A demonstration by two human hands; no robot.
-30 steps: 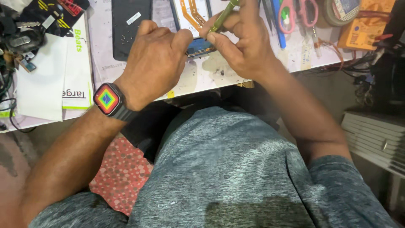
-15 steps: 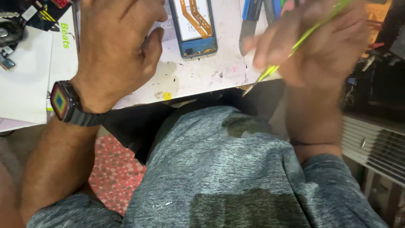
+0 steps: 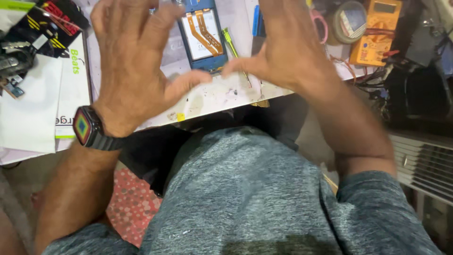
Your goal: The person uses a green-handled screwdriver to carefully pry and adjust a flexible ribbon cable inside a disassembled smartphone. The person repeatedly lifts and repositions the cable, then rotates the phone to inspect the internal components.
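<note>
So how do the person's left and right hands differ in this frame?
The left hand has a black smartwatch with a rainbow-coloured face on its wrist; the right hand's wrist is bare. The left hand hovers beside the opened phone, near the white papers; the right hand is over the side with the green screwdriver and yellow multimeter. Both are open, empty, fingers spread, thumbs pointing toward each other above the table.

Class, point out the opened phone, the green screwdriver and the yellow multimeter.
opened phone (image 3: 202,35), head view, on its white battery.
green screwdriver (image 3: 230,41), head view, on its handle.
yellow multimeter (image 3: 376,34), head view, on its body.
</note>
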